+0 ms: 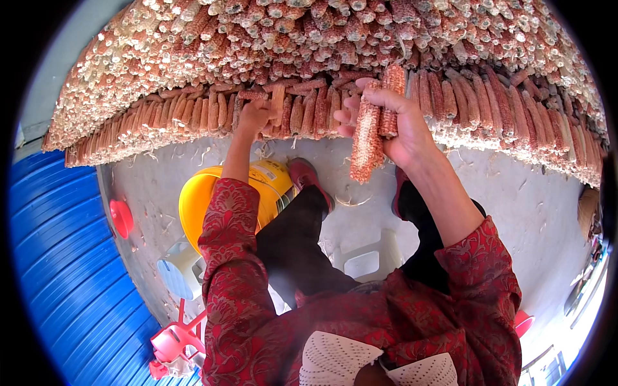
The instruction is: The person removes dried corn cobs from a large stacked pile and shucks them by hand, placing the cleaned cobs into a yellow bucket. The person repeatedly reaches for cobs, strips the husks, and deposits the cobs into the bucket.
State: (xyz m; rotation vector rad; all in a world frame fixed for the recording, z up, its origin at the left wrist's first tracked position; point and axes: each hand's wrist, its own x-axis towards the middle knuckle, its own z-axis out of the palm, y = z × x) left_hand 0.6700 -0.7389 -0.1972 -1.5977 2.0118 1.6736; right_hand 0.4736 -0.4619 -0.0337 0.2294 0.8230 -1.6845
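Note:
My left hand (257, 116) grips a dried corncob (277, 103) that stands about upright in its fingers. It is at the front row of the stacked corncobs (212, 110), and the fingertips are partly hidden. Two bare reddish corncobs (366, 135) are held side by side in my right hand (403, 123), tilted, in front of the pile. My right fingers are spread behind them and the thumb lies across the front. Behind both hands rises a tall pile of corncobs (289, 43), mostly laid with their ends facing me.
A yellow plastic bucket (195, 202) lies on its side by my left leg. A pale plastic stool (386, 251) stands beneath me on the concrete floor (502, 193). On the left are a red plastic bowl (121, 219), a red stool (176, 337) and a blue corrugated metal wall (63, 241).

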